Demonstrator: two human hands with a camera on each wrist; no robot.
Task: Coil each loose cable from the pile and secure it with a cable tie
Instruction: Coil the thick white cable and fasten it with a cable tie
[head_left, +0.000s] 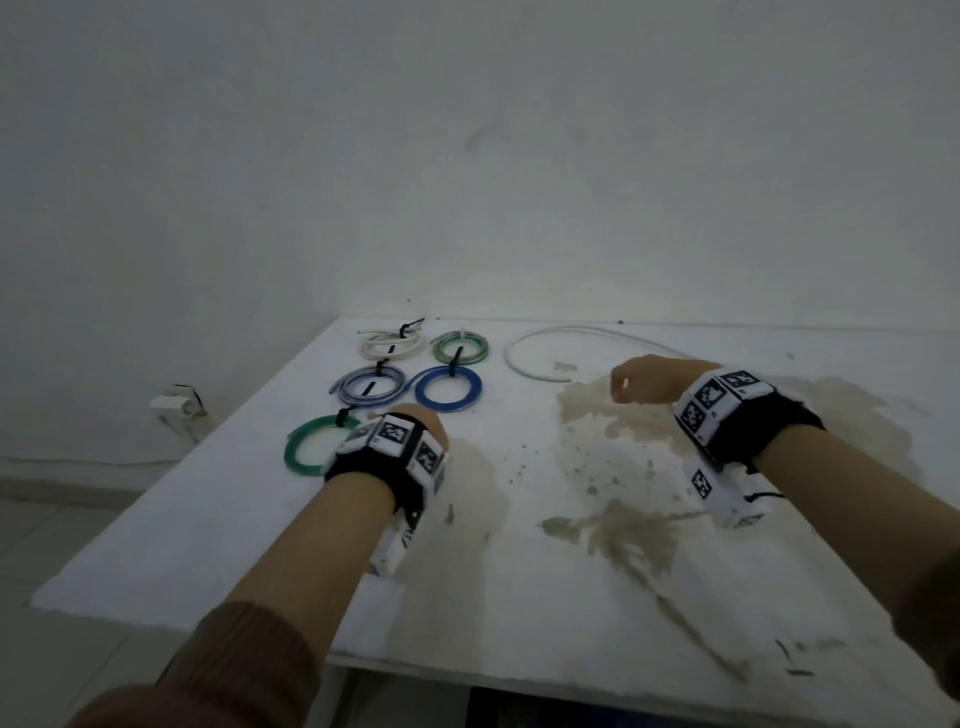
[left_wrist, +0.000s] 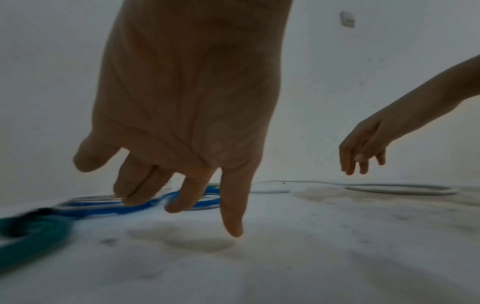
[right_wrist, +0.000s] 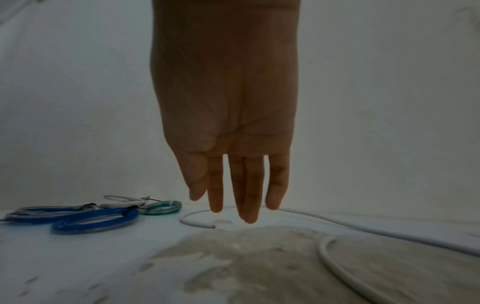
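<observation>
Left hand hovers over the table, near its left edge, fingers slack and pointing down, holding nothing. Right hand hangs above mid-table, fingers straight and together, empty, tips just above the near end of the loose white cable.

That white cable lies uncoiled at the far side, one end curling into an open arc, the rest trailing right along the back edge and looping round toward the right wrist camera.

Five tied coils sit far left, each with a dark cable tie: white coil and green-clear coil at the back, blue-grey coil and blue coil in the middle row, green coil nearest, just beside the left wrist and close to the table's left edge.

Open room: the broad near and centre stretch between the two forearms.

Surface white, worn, with large brown patches where the coating has flaked, mostly centre and right. Far edge meets a plain pale wall. A wall socket sits low to the left, beyond the table edge; pale tiled floor below.
</observation>
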